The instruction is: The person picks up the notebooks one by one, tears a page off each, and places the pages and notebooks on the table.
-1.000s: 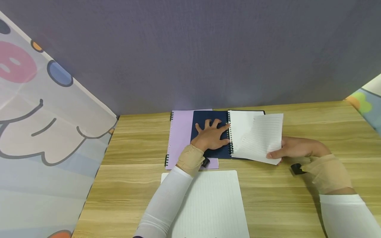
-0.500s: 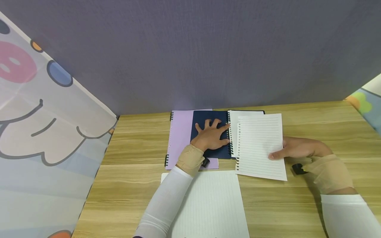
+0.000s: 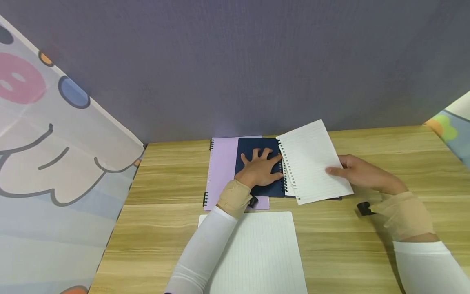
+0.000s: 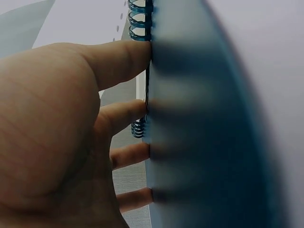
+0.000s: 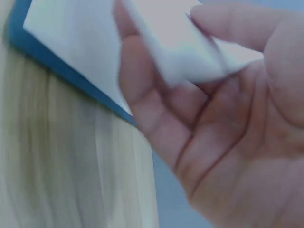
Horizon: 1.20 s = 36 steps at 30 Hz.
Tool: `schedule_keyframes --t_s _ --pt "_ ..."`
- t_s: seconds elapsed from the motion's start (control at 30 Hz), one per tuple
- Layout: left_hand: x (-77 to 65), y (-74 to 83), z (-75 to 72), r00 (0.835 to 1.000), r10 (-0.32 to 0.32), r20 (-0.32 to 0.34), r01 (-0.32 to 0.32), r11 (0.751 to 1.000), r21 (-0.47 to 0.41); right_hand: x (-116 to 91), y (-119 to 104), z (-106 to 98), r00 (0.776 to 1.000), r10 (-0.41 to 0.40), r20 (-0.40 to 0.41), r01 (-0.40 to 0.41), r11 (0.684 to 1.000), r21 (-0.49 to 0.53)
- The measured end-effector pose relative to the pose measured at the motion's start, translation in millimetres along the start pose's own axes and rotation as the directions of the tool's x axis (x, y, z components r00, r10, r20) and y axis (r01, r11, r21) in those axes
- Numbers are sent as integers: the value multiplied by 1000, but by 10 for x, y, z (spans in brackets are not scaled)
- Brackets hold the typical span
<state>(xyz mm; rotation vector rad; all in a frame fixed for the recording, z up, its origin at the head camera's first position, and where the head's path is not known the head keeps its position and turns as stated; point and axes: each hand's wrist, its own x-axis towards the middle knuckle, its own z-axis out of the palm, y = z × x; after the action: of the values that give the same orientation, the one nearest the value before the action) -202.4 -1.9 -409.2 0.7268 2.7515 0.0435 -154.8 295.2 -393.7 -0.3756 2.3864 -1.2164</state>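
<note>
My left hand (image 3: pixel 260 170) rests with spread fingers on the dark blue cover (image 3: pixel 253 143) of an opened ring-bound notebook. In the left wrist view its fingertips touch that cover beside the black ring binding (image 4: pixel 138 21). Between thumb and fingers, my right hand (image 3: pixel 361 173) pinches the right edge of white lined loose-leaf paper (image 3: pixel 312 163) with a row of punched holes. The paper is tilted over the notebook's right half and hides most of its pages; its holed edge lies near the rings. How many sheets I hold, I cannot tell.
A lilac ring-bound notebook (image 3: pixel 225 167) lies partly under the blue cover. Closer to me, a lined white sheet or pad (image 3: pixel 262 253) lies on the wooden table (image 3: pixel 165 183). A grey panel (image 3: pixel 235 69) stands along the table's back edge.
The loose-leaf paper has come off toward me, showing its holed edge, then swung up and left, now tilted over the rings. My right hand shifted slightly up; the left stayed put.
</note>
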Motion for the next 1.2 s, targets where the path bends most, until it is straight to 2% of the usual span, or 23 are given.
schedule_keyframes --t_s 0.17,0.27,0.47,0.57,0.7,0.8,0.93,1.03,1.2 --pt "-2 -8 24 1000 10 -21 -9 1000 9 14 -73 22 991 -28 -129 38 996 80" --pt "0 -13 39 1000 14 -22 -13 1000 13 -5 -97 9 985 -33 -171 51 994 99" --pt "3 -22 43 1000 13 -29 -13 1000 -1 -81 -155 -73 977 39 -209 -36 999 19" --pt "-1 -29 37 1000 4 -28 -5 1000 -5 -116 -179 -98 983 71 -167 -71 997 6" --pt "-5 -42 20 999 4 -45 -4 1000 3 -140 -213 -92 995 35 -95 -38 999 -34" --pt "-4 -58 6 998 11 -62 -11 1000 -3 -141 -239 -73 992 -24 -122 13 996 -88" --pt "-6 -99 -14 998 9 -68 -13 999 -48 -168 -281 -73 990 -19 -139 -5 985 -171" --pt "-22 -141 -44 998 -9 -67 3 997 -79 -208 -308 -85 997 -8 -79 -12 967 -253" --pt "-61 -203 -85 996 -51 -69 44 994 -99 -251 -316 -76 999 -28 34 38 937 -348"
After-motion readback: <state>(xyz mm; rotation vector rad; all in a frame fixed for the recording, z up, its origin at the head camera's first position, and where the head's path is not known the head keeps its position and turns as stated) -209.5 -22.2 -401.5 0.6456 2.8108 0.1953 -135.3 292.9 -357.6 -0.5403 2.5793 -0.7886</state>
